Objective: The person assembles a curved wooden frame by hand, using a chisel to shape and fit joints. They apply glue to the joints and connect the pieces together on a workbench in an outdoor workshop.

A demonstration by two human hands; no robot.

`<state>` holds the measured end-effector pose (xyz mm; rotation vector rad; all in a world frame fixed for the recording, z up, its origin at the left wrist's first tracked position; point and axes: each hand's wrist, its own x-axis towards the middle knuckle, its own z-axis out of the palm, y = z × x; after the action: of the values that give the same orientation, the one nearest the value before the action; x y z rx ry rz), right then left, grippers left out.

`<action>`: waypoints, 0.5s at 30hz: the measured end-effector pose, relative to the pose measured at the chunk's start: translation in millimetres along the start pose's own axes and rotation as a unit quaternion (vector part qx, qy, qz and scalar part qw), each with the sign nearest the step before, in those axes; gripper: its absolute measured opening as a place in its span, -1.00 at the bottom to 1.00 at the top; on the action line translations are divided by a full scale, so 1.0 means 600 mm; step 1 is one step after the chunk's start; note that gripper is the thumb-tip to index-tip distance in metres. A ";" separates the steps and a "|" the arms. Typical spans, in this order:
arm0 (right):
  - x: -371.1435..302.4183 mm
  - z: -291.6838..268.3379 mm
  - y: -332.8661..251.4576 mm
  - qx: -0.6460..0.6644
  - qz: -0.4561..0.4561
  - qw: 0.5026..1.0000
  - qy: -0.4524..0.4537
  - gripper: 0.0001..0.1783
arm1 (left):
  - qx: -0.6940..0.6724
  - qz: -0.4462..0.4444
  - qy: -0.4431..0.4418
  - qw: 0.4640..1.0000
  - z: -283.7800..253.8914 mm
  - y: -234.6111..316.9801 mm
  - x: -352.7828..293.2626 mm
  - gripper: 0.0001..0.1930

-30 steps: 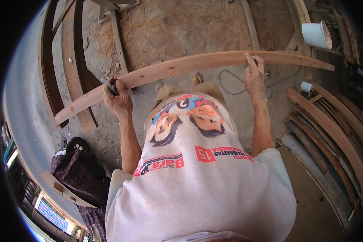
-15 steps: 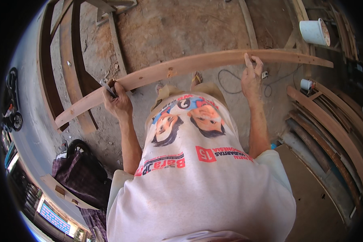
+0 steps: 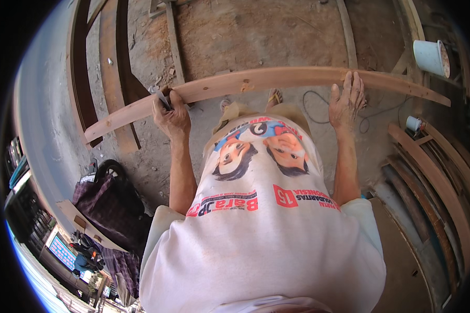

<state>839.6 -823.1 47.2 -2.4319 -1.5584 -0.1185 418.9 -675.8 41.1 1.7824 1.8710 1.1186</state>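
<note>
Likely steadying wooden plank [image 3: 277, 77], twelve o'clock. Left hand [image 3: 172, 121], ten: clenched round grey strip [image 3: 162, 97]; right hand [image 3: 344, 107], two: unclenched against plank; shifting would want firmer grip.

- We have a plank [image 3: 277, 78] crosswise before us, our left hand [image 3: 172, 117] with a tool [image 3: 162, 98] at its left part, our right hand [image 3: 344, 107] at its right.
- Left, we see beams [image 3: 109, 73] pass behind the plank.
- Far right, beyond it, a bucket [image 3: 428, 57].
- Near right, boards [image 3: 446, 201] side by side.
- Near left, cloth [image 3: 109, 201] beside a wheel [image 3: 109, 163].
</note>
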 end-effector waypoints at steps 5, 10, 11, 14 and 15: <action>0.001 -0.001 0.010 0.010 0.010 1.000 -0.017 -0.34 | -0.065 -0.032 -0.001 0.997 -0.002 -0.017 -0.006 -0.71; 0.005 0.000 0.033 0.029 -0.031 0.999 0.015 -0.38 | -0.028 -0.036 -0.018 0.999 -0.001 -0.004 -0.003 -0.70; 0.009 0.000 0.036 0.056 -0.019 0.998 0.037 -0.39 | -0.031 -0.032 -0.015 0.999 -0.001 -0.004 -0.004 -0.70; 0.019 -0.003 0.040 0.036 -0.062 0.997 0.013 -0.39 | -0.039 -0.019 0.000 0.999 0.001 -0.004 -0.003 -0.71; 0.019 -0.003 0.040 0.013 -0.089 0.996 -0.010 -0.38 | -0.042 -0.014 0.010 0.999 0.003 -0.006 -0.003 -0.73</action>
<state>866.5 -823.1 47.3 -2.2775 -1.7733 -0.1072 417.9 -676.6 37.2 1.7017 1.8262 1.1907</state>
